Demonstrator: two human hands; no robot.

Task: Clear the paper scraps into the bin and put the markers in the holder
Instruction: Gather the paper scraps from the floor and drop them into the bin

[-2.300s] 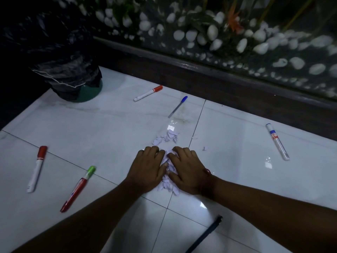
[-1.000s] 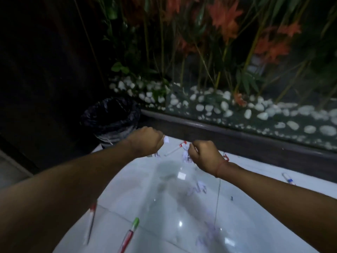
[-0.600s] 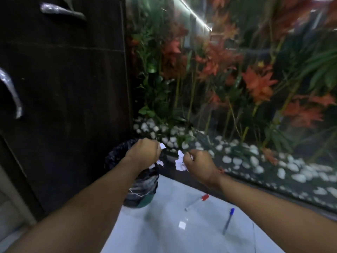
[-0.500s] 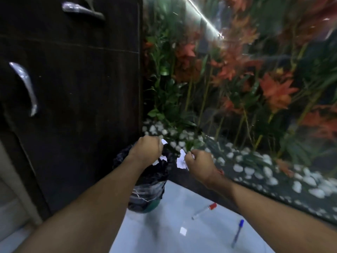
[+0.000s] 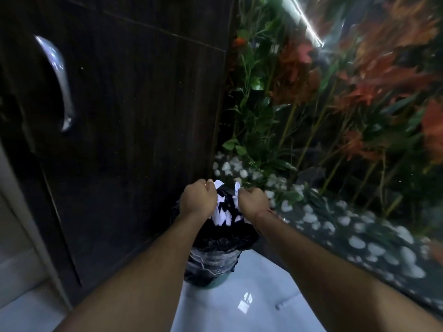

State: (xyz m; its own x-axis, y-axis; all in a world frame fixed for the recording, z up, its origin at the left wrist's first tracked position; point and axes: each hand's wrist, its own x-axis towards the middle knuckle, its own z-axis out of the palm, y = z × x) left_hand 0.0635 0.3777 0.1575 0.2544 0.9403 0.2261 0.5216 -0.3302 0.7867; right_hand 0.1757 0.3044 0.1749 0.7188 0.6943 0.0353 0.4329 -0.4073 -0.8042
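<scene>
Both my hands are side by side above the bin [image 5: 215, 257], a green bin lined with a black plastic bag. My left hand [image 5: 197, 197] is curled round white paper scraps [image 5: 221, 213], some poking out at its top. My right hand [image 5: 254, 200] is also curled, with a scrap sticking up from its fingers. Several scraps hang or fall between the two hands over the bin's mouth. One paper scrap [image 5: 243, 305] lies on the white floor in front of the bin. No marker or holder is in view.
A dark wooden door [image 5: 124, 130] with a metal handle [image 5: 60, 80] stands left of the bin. To the right a glass-fronted planter holds white pebbles [image 5: 359, 238] and orange-flowered plants [image 5: 359, 92]. The white tiled floor [image 5: 263, 315] lies below.
Both hands gathered the scraps from the floor, lifted them and carried them left to the bin. They are now closer together over its mouth, and scraps are dropping between them.
</scene>
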